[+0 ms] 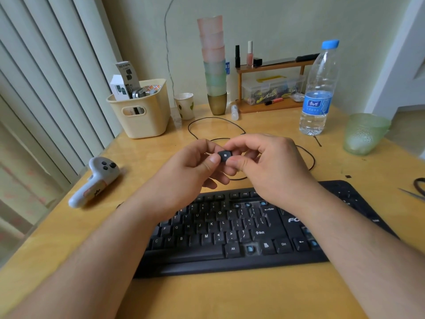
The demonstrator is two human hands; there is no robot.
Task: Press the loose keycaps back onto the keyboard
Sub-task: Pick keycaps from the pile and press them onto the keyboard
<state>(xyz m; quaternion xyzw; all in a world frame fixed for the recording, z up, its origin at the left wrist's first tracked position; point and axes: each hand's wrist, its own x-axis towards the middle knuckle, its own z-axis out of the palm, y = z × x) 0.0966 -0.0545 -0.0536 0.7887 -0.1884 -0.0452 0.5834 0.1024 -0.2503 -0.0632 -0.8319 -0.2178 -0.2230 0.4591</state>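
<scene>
A black keyboard point(230, 238) lies on the wooden desk in front of me, partly under my forearms. It has a bare blue switch point(250, 248) between the Alt key and the menu key, and more bare switches point(247, 204) in the top row near Enter. Above the keyboard's far edge, my left hand point(195, 165) and my right hand point(271, 162) meet. Both pinch one black keycap point(225, 155) with a window logo between thumbs and fingertips.
A white controller point(96, 180) lies left of the keyboard. The black cable point(207, 120) loops behind my hands. At the back stand a cream basket point(142, 116), a cup stack point(215, 65), a water bottle point(318, 93) and a green cup point(363, 134). Scissors point(416, 189) lie at the right edge.
</scene>
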